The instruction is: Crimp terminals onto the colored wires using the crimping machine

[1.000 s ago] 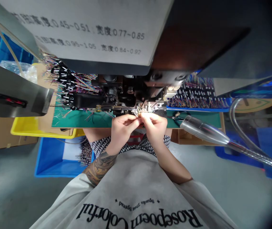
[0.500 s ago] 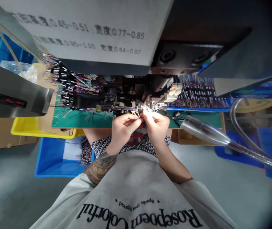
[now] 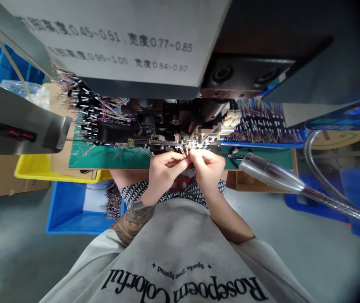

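My left hand [image 3: 164, 170] and my right hand [image 3: 207, 168] meet at the front of a black crimping machine [image 3: 167, 122]. Both are closed in a pinch on a small bundle of thin wires [image 3: 186, 150] whose bare ends fan out toward the machine's tooling. The fingertips of the two hands nearly touch. A strip of terminals [image 3: 142, 142] runs in from the left toward the tooling.
A green mat [image 3: 104, 156] covers the bench. Heaps of wired connectors lie at the left [image 3: 85, 107] and in a blue tray at the right [image 3: 262, 124]. A metal gooseneck lamp [image 3: 268, 170] reaches in from the right. Yellow [image 3: 41, 170] and blue [image 3: 69, 206] bins sit lower left.
The machine's upper block has risen since a second ago, showing the tooling. My hands have shifted slightly up toward the tooling, still pinching the wires.
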`<state>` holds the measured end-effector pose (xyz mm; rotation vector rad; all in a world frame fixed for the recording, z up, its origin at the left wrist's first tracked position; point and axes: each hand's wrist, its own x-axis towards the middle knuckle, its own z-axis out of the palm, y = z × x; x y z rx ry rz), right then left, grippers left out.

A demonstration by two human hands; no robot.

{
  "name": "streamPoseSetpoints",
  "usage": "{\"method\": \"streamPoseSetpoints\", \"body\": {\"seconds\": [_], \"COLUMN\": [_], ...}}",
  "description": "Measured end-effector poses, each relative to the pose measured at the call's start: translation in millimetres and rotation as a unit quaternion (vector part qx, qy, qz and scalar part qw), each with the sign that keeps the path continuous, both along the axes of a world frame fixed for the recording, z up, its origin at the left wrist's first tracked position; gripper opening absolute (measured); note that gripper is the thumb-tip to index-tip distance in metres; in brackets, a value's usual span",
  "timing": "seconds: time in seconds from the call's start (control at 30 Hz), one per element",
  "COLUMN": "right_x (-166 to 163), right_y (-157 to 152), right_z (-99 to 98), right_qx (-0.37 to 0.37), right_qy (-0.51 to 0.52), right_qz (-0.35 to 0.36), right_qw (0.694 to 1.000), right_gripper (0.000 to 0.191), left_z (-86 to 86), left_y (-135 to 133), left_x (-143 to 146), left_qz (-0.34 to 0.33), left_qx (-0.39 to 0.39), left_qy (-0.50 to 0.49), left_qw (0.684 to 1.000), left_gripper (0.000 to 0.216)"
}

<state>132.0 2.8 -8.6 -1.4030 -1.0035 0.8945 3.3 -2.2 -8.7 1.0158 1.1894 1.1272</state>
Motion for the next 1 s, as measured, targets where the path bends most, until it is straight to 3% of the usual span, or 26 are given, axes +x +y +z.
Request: {"method": "streamPoseSetpoints", "body": {"seconds": [0.43, 0.57, 0.7, 0.87, 1.0], "right_x": [0.7, 1.5, 1.5, 1.3, 1.4], "right_y": [-1.1, -0.9, -0.8, 1.0, 3.4], "right_z": [2.6, 3.0, 3.4, 1.2, 1.8], "right_qx": [0.015, 0.025, 0.023, 0.007, 0.001], "right_qy": [0.004, 0.01, 0.001, -0.007, 0.011], "right_qz": [0.028, 0.002, 0.029, -0.008, 0.002], "right_qw": [0.999, 1.0, 0.999, 1.0, 1.0], "right_gripper": [0.019, 0.021, 0.019, 0.025, 0.028], "left_z": [4.8, 5.4, 6.6, 6.6, 3.6], "left_y": [0.0, 0.2, 0.5, 0.8, 1.2], "left_x": [-0.6, 0.1, 0.3, 0.9, 1.1], "left_qz": [-0.009, -0.002, -0.008, -0.007, 0.0], "left_qx": [-0.006, 0.001, -0.003, 0.008, 0.025], "left_qy": [0.014, 0.008, 0.013, 0.008, 0.005], "left_qw": [1.0, 1.0, 1.0, 1.0, 1.0], "left_gripper": [0.018, 0.017, 0.015, 0.016, 0.015]}}
